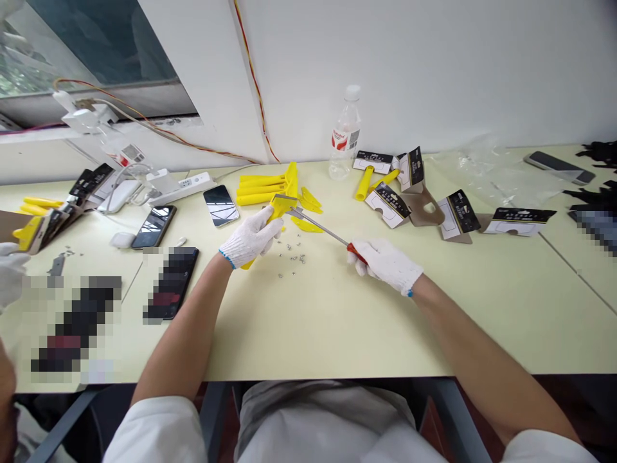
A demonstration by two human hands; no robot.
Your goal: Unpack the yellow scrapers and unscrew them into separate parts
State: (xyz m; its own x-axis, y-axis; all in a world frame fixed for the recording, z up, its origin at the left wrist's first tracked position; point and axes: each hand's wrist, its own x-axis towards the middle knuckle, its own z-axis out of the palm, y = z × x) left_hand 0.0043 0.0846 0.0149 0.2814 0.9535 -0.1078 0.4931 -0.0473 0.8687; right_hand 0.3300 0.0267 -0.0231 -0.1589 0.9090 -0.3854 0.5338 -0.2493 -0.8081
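My gloved left hand is wrapped round the handle of a yellow scraper, whose wide head with a metal blade points up and away from me. In my gloved right hand is a screwdriver with a red handle; its long shaft reaches left to the scraper's head. Whether the tip sits in a screw is too small to tell. Behind the head lie several more yellow scrapers and loose yellow head pieces. Small screws are scattered on the table just below my hands.
Phones and a power strip lie to the left. A plastic bottle stands by the wall. Cardboard packaging, yellow handles and a clear plastic bag are on the right. Another person's gloved hand shows at the left edge.
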